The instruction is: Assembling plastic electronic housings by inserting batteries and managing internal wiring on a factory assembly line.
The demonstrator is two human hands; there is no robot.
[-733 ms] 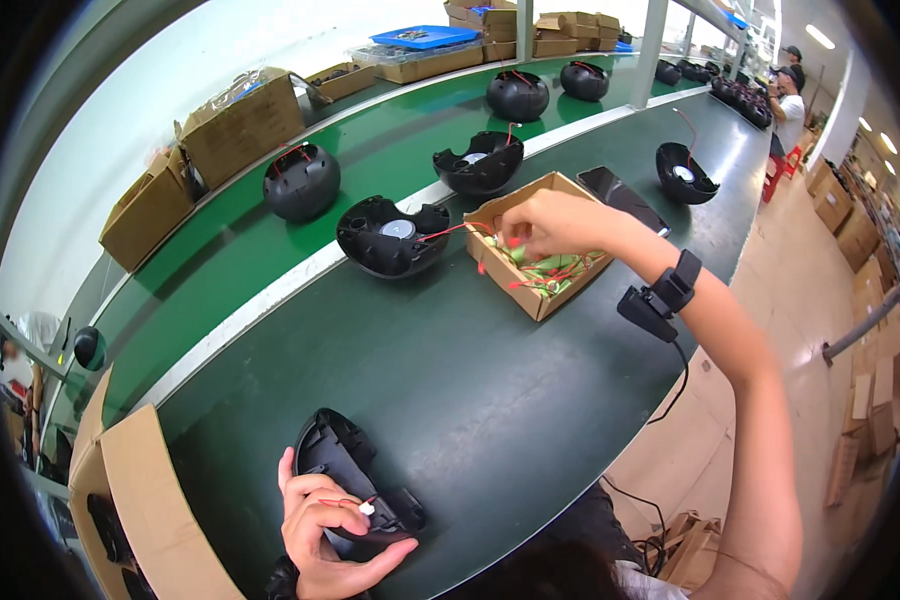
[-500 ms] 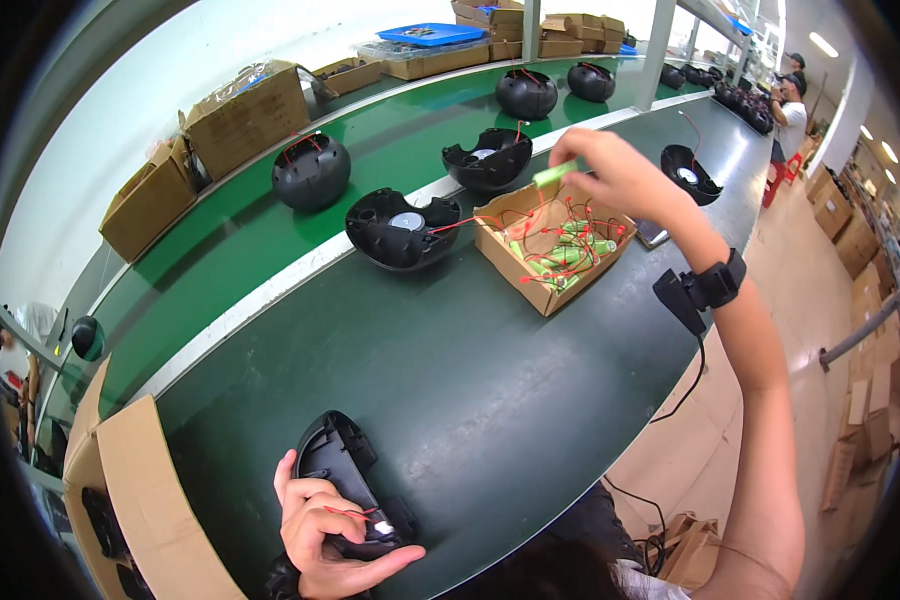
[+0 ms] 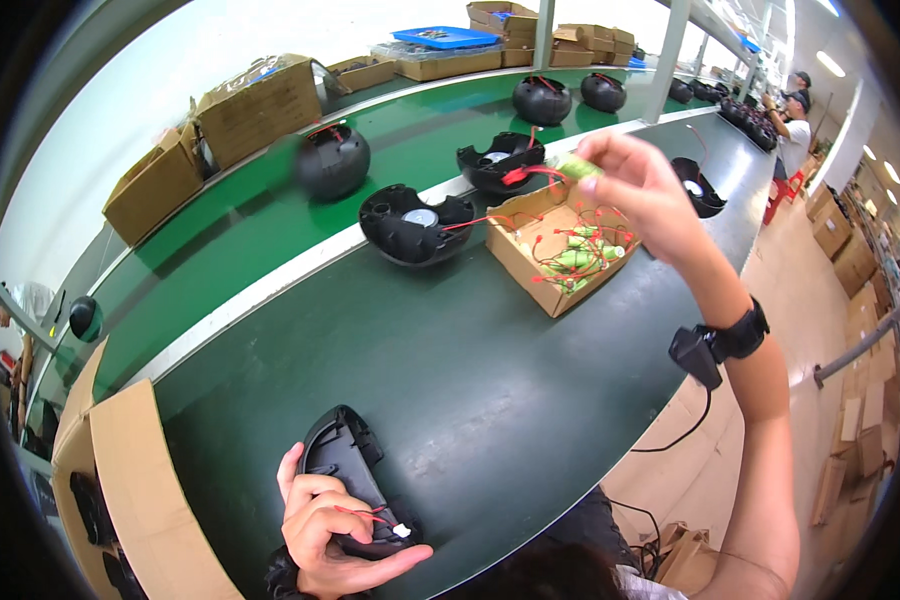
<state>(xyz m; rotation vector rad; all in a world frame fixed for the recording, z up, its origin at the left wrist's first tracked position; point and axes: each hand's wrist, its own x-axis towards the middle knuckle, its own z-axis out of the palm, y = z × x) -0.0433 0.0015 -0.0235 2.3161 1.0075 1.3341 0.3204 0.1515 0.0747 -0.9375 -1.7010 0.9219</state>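
My left hand (image 3: 322, 532) is closed round a black curved plastic shell (image 3: 358, 462) at the near edge of the dark green worktop. Thin red wires with a white connector (image 3: 401, 531) come out by its fingers. Over an open cardboard box (image 3: 518, 268), my right hand (image 3: 648, 188) pinches a green cylindrical battery (image 3: 577, 167). A red connector (image 3: 516, 176) on red wires dangles from that battery. Inside the box lie several more green batteries (image 3: 576, 258) with tangled red and black leads. Just left of it sits an open black half-shell (image 3: 395, 228) with a round silver part.
Black rounded housings, such as one blurred housing (image 3: 335, 163), stand along the bright green conveyor (image 3: 260, 240). Cardboard cartons (image 3: 255, 112) line the far side. An open carton (image 3: 150, 480) flanks the worktop at left. Another person (image 3: 796, 130) is far off at right.
My right hand has lifted the battery slightly and turned it, and its red connector now shows. The conveyor housing at left has shifted right. My left hand keeps its hold on the shell.
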